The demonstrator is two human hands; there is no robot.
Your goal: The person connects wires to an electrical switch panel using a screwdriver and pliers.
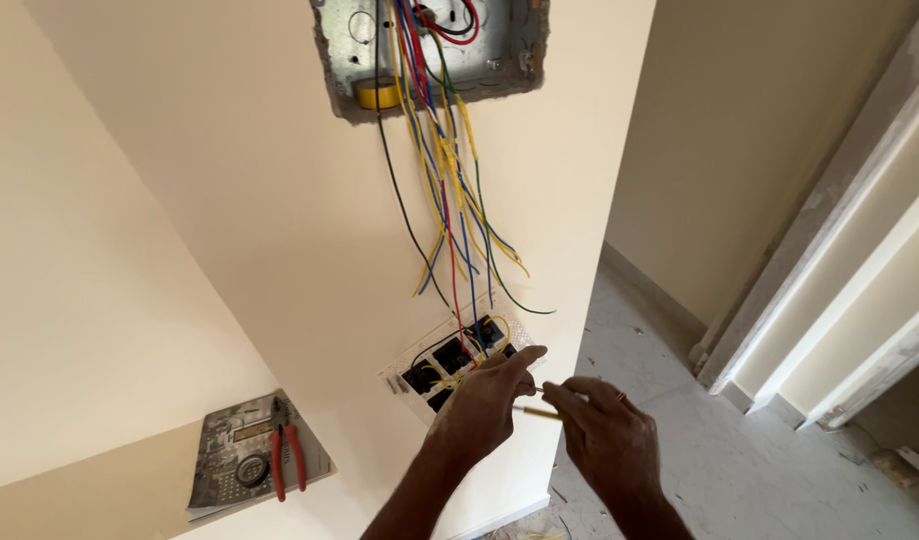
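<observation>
Both hands are up at the wall now. The left hand [485, 400] steadies the white switch plate [458, 362], which hangs face-down from its wires just below the open metal wall box [432, 50], fingers curled and pinched at its lower edge. The right hand [608, 432] pinches a thin yellow-handled screwdriver [536, 411], tip aimed toward the back of the plate.

Risk here, as I read it: the plate dangles on the bundle of coloured wires [448, 190] alone, so a slip of the left hand could let it swing and tug a conductor out of its terminal. The screwdriver tip could also skid off a small screw and bridge two terminals, or nick insulation. Loose yellow ends splay out unsecured and could snag.

Hard to see: the tip itself and the screw it meets sit behind the left fingers. The wall box is cut off at the top edge. Red-handled pliers [288, 460] lie on a grey board [220, 455] on the ledge, well apart; its details are too small to read.
</observation>
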